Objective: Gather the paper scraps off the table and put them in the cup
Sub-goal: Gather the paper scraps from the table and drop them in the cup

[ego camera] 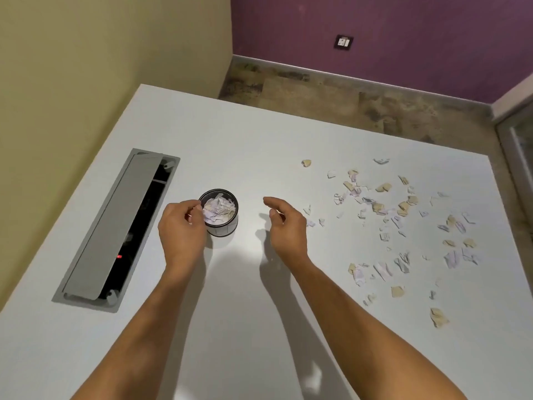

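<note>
A small dark cup (223, 226) stands on the white table (245, 145), filled near its rim with crumpled paper scraps (218, 211). My left hand (180, 226) is at the cup's left side, fingers curled at its rim; whether it grips the cup is unclear. My right hand (284, 223) hovers just right of the cup, fingers loosely curled and holding nothing. Several torn white, tan and lilac paper scraps (403, 215) lie scattered over the right half of the table. The nearest ones (310, 222) are just right of my right hand.
A grey cable hatch (115, 229) with its flap ajar is set into the table left of the cup. A yellow wall runs along the left edge. Beyond the far table edge lie a brown floor and a purple wall.
</note>
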Demonstrator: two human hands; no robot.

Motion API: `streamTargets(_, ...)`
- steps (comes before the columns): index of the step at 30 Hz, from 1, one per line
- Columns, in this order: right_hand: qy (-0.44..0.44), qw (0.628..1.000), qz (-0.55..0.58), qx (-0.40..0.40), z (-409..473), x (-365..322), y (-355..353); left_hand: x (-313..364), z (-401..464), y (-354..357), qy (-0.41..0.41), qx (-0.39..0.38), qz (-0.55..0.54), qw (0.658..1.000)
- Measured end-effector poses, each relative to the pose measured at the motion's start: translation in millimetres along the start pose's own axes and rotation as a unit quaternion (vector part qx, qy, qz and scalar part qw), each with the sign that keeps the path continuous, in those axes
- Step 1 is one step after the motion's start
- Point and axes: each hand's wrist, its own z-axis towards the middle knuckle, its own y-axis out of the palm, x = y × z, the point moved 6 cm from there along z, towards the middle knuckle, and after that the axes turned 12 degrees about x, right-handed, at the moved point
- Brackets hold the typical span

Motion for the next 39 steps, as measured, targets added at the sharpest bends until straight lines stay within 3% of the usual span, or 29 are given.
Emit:
streamTargets(5,0.039,0.997,-0.034,0.057,-32.6,41.1,-60.6,15.7,-70.4,12.5,0.023,-0.042,-0.027,0.998)
streamTargets(10,0.058,0.989,-0.069,0.115,-62.5,84.6,-132.6,14.5,-144.3,54.6,0.053,-0.185,0.01,0.981)
streamTargets(14,0.054,0.979,-0.099,0.17,-87.5,114.3,-192.5,7.4,-190.7,84.4,0.144,-0.304,0.088,0.938)
streamTargets(17,0.082,0.967,-0.125,0.207,-104.8,142.2,-240.3,2.1,-208.7,94.5,0.19,-0.324,0.156,0.914)
streamTargets(24,0.083,0.909,-0.32,0.253,-131.7,198.6,-333.5,-17.6,-207.2,97.5,0.188,-0.292,0.216,0.913)
streamTargets(32,0.102,0.873,-0.456,0.142,-103.2,238.8,-357.4,-22.1,-223.5,139.9,0.195,-0.287,0.291,0.892)
streamTargets(39,0.044,0.854,-0.514,0.062,-68.7,239.0,-332.9,-0.5,-268.9,176.3,0.29,-0.302,0.286,0.862)
